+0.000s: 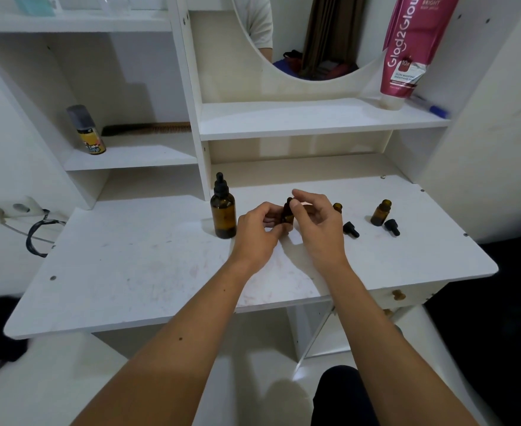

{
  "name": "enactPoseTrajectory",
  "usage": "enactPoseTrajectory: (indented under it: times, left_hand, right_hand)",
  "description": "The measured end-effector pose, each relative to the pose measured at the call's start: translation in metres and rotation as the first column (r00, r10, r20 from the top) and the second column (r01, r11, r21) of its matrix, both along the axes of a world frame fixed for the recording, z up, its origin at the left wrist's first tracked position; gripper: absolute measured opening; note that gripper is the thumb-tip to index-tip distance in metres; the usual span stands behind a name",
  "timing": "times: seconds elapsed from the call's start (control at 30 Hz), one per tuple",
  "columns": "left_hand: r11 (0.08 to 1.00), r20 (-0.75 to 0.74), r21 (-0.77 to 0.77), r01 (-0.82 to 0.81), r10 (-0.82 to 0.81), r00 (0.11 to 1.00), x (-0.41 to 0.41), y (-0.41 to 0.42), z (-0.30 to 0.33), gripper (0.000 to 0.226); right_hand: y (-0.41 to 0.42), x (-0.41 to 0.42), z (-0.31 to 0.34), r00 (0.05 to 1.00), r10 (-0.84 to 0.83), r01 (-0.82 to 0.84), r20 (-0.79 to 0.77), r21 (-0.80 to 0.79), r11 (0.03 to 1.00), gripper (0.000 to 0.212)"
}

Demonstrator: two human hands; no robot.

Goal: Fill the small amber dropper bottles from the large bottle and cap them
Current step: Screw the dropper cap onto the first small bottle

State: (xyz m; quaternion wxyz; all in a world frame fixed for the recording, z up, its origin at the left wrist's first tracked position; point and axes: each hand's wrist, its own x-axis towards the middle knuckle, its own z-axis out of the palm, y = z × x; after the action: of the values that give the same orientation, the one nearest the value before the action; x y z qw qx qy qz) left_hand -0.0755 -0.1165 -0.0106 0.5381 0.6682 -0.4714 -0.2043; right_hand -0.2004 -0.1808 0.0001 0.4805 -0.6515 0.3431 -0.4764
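Both hands curled round one small brown glass bottle (pixel 287 215): left hand (pixel 257 232) holding its body, right hand (pixel 317 221) pinching its black top. Just left, tall brown dropper bottle (pixel 223 210) standing capped. Right, two open little brown bottles (pixel 381 212), two black dropper caps (pixel 350 229) lying beside, on white table (pixel 130 272).

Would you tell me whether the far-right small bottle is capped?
Uncapped: the small bottle stands open-necked, a black dropper cap lying beside it.

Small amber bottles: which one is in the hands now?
The small amber bottle at centre, just right of the large dropper bottle, held between left hand and right hand. The other two stand uncapped farther right.
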Motion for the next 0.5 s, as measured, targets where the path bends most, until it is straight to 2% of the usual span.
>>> enactPoseTrajectory:
  times: [0.2,0.33,0.5]
  left_hand:
    - [1.0,0.002,-0.007,-0.005,0.005,1.0,0.0003,-0.001,-0.0004,0.025]
    - [1.0,0.014,-0.008,-0.005,0.005,1.0,0.0005,-0.0014,-0.0009,0.026]
    - [1.0,0.03,0.002,-0.008,0.008,1.0,-0.0007,-0.0006,0.0,0.027]
  right_hand:
    - [0.0009,0.0006,-0.0001,1.0,-0.004,0.004,0.006,0.039,0.999,0.018]
    - [0.0004,0.0014,0.0001,0.999,0.023,-0.025,-0.039,-0.053,0.998,0.023]
    - [-0.0011,0.0021,-0.0016,0.999,0.002,-0.004,-0.052,-0.033,0.999,0.013]
